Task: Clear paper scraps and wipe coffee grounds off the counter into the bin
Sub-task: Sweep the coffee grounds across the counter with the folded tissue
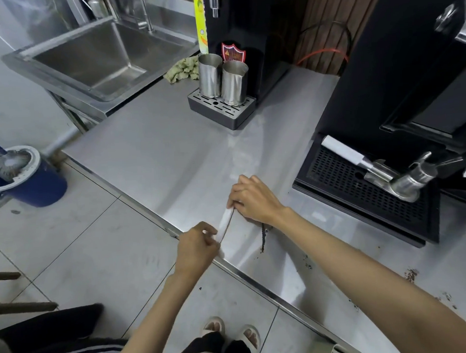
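While the left hand [197, 245] and right hand [252, 199] each pinch 1 end of the white paper [225, 222], it likely serves to scrape coffee grounds [263, 238] lying just right.

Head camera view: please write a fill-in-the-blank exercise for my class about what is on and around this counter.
1. The left hand and right hand each pinch one end of a white ____.
2. ____ steel pitchers stand on the small drip tray.
3. The mop sits in a ____ bucket on the floor.
4. The green cloth lies between the pitchers and the ____.
Missing words: paper; two; blue; sink.
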`<move>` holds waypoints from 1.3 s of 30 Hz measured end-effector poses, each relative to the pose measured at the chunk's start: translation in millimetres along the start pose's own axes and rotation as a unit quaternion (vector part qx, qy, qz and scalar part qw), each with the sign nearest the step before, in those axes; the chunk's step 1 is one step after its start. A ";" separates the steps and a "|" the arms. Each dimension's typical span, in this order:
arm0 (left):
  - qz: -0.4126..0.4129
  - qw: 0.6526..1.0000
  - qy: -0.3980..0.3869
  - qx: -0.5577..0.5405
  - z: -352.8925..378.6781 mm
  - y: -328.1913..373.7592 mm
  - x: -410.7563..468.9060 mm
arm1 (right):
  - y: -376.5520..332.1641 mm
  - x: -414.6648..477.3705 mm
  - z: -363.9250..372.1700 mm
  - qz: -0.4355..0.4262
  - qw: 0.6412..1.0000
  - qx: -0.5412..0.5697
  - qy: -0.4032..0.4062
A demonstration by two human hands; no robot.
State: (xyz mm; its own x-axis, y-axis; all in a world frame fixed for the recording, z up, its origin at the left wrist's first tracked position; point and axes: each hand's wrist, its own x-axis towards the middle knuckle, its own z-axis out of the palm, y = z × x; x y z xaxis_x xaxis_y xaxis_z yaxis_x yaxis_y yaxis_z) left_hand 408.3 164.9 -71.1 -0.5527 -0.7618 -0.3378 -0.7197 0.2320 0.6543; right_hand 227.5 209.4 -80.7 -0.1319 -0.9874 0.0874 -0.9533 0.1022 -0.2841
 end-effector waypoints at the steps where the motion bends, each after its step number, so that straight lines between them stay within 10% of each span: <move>1: 0.007 1.000 0.010 -0.001 5.3 -1.1 -3.8 | -0.8 -1.5 2.5 -0.002 1.000 0.002 -0.003; 26: 0.143 0.983 0.014 0.112 33.9 68.8 59.3 | 71.8 -12.8 -52.6 0.037 0.990 -0.139 -0.001; 39: 0.347 0.870 -0.080 0.342 47.8 54.3 65.6 | 50.2 -88.3 -22.0 0.135 0.965 -0.223 0.032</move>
State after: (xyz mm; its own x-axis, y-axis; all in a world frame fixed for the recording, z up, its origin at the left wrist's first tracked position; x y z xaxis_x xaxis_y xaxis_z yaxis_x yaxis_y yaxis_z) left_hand 312.9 156.4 -90.1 -0.9654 -0.2148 -0.1477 -0.2420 0.9491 0.2016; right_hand 185.4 304.3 -81.7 -0.3951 -0.9092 0.1312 -0.9020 0.4111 0.1323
